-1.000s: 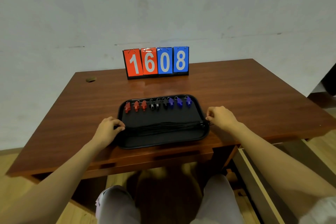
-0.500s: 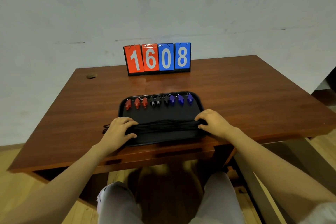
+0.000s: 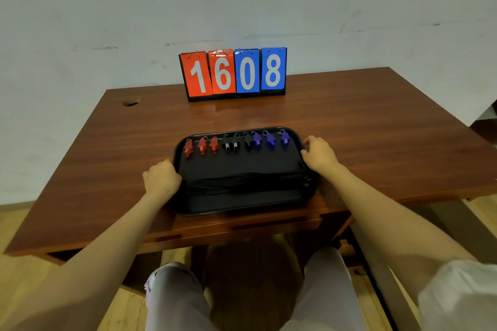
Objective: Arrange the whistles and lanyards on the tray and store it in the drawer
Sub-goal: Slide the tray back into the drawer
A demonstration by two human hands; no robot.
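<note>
Tray (image 3: 236, 213) sits at the 6 o'clock edge of the desk (image 3: 363, 126), held on both sides. Left hand (image 3: 161, 177) is at the tray's 9 o'clock, fingers curled over the rim and gripping it. Right hand (image 3: 318, 154) is at about 2 o'clock, fingers curled onto the rim near the far corner; how far they wrap under it, can't tell.

Tray: black, rectangular, rounded corners, raised lip, matte floor.

Whistles are in one row along the 12 o'clock rim, glossy plastic, each with a small metal ring. Count: 3 red whistles (image 3: 202, 145) toward 10 o'clock, 3 black whistles (image 3: 236, 142) at 12, 3 blue whistles (image 3: 270, 140) toward 2. Nine total.

Lanyards (image 3: 242, 183): black cords bundled into a straight band running 9 to 3 across the tray, between the hands. Individual count not readable.

Desk is reddish-brown wood grain with some sheen. Scoreboard (image 3: 233, 72) stands at its 12 o'clock: 2 red cards, 2 blue, reading 1608. Round cable hole (image 3: 131, 101) at 10 o'clock.
</note>
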